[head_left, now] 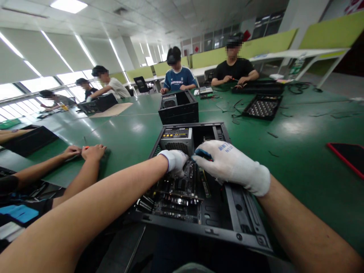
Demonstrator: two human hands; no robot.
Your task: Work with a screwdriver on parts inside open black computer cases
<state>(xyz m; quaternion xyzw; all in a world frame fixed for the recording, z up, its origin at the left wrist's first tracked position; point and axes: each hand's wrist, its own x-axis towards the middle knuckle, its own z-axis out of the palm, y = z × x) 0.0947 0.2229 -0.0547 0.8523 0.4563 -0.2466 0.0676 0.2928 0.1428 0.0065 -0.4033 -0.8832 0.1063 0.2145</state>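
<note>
An open black computer case (239, 239) lies in front of me, with a grey power supply (178, 141) in its upper left part. My left hand (176, 162), in a white glove, reaches down over the motherboard (182, 184) just below the power supply; its fingertips are hidden. My right hand (220, 159), also gloved in white, is curled round a blue and black handle (204, 154), its fingertips close to the board's top edge. Right of the motherboard's middle stands a green memory stick (205, 184).
Another open case (179, 113) stands beyond mine on the green table (301, 151). A black tray of round parts (263, 107) lies at the back right. Another person's hands (92, 151) are at the left. A red-edged black mat (351, 157) lies far right.
</note>
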